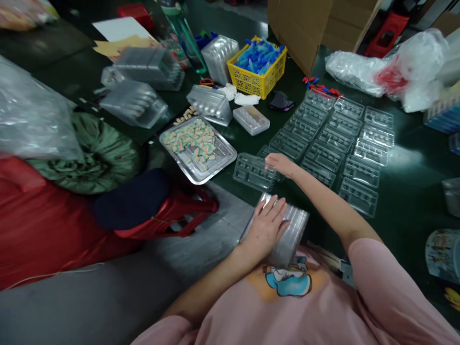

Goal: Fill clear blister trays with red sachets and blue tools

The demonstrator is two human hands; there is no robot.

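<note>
Tray (251, 173), clear moulded plastic, at the near edge of the dark green table (408, 211). Right hand (281, 164) grasps its right end, fingertips closed on the rim; cannot tell whether the tray touches the table. Left hand (266, 230) lies over a stack of trays (293, 232) against the wearer's front, fingers extended across the top, not clenched. Similar trays laid in rows (332, 139) beyond the right forearm.

Printed matter: cartoon figure (289, 282) on the pink shirt (287, 318), partly behind the stack; coloured pictures on a tub (442, 254) at right edge, wording too blurred to read. Clear plastic bag (424, 62) shows a red patch; lettering or not, cannot tell. Blue boxes (443, 115) nearby, markings illegible. Metal tray (224, 155) to the left, small striped pieces (197, 139) in it; yellow basket (247, 81) behind, filled with blue items (259, 56).
</note>
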